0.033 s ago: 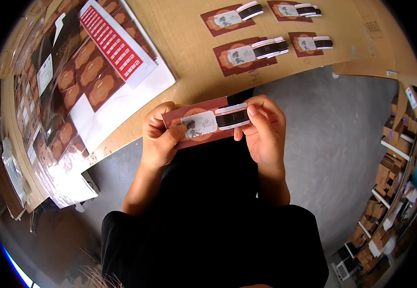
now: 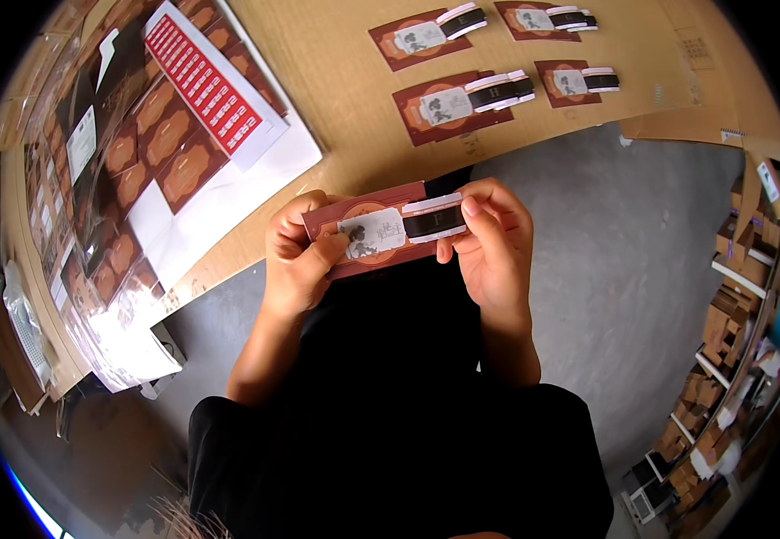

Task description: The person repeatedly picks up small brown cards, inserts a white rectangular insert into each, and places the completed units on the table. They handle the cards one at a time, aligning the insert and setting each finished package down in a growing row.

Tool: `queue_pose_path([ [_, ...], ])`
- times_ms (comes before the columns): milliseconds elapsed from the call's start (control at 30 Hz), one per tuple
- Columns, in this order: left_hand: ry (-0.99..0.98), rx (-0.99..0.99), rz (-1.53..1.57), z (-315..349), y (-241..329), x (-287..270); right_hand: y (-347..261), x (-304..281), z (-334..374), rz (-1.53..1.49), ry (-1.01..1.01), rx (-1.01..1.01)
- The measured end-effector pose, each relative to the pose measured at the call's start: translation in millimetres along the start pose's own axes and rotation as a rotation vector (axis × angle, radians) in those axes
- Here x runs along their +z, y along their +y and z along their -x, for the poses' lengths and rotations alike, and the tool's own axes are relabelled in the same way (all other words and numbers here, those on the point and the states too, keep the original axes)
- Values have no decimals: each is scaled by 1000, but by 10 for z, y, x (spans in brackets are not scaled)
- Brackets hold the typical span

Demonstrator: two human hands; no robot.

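Observation:
Over my lap, just off the table's near edge, both hands hold a reddish-brown printed card [image 2: 376,230] with a grey picture in its middle. My left hand [image 2: 296,256] grips the left end, its thumb pressed on the face near the picture. Across the right part lies a black-and-white paper strip [image 2: 435,218]. My right hand [image 2: 500,242] is closed on that end, with the thumb at the strip's outer edge. Fingers behind the card are mostly hidden.
Several similar cards with black-and-white strips [image 2: 448,106] lie on the cardboard-brown table [image 2: 336,108]. To the left, a red-and-white label sheet [image 2: 206,90] rests on brown printed sheets [image 2: 152,112]. Cardboard boxes [image 2: 722,323] fill shelving at the far right.
The table and the things on it sit slightly further left in the picture. My hands keep the same hold on the card.

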State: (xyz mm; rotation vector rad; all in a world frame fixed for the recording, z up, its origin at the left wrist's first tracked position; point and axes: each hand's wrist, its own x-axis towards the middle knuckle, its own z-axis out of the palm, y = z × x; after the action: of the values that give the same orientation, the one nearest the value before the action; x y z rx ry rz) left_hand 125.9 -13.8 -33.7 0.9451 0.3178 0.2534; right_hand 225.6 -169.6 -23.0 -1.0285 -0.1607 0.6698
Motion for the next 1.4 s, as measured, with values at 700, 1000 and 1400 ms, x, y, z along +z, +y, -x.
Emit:
queue_pose_path([
  [700, 63, -153, -74, -451, -126, 290, -64, -348, -279, -92, 169, -23],
  [1000, 106, -77, -74, -444, -194, 287, -48, -415, -287, -21, 94, -75],
  [1400, 57, -87, -42, -437, -201, 301, -57, -431, -264, 40, 68, -82],
])
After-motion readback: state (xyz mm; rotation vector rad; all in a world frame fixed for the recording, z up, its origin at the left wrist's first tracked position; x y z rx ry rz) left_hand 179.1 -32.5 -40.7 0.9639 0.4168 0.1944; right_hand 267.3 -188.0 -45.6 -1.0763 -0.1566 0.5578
